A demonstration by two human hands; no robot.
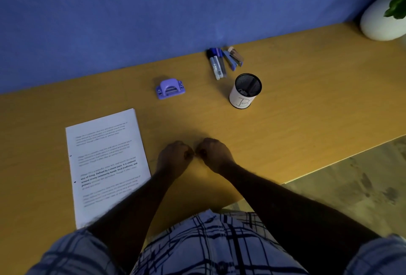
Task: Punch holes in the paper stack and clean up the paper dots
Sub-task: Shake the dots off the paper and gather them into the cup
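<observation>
Seen from above: long yellow-brown wooden desk [285, 108] against a blue wall [109, 11]. Left hand [173, 158] and right hand [214, 154] side by side on the bare desktop near the middle, knuckles up, fingers curled inward, fingertips drawn together low against the wood and nearly meeting between the two hands. Whether anything is pinched there, impossible to tell; paper dots too small to make out. Just left of the left forearm, flat white stack of printed paper sheets [105, 165], two dark punched holes along its left edge, the near right corner hidden under the arm. Farther back, small purple plastic hole punch [170, 88], well apart from the stack. Right of it, black mesh cup wrapped in white paper [245, 91], upright. Beyond, by the wall, loose bundle of blue and white markers [216, 63] beside a blue stapler [232, 59]. Far right corner, round white plant pot [380, 18] with green leaves.
</observation>
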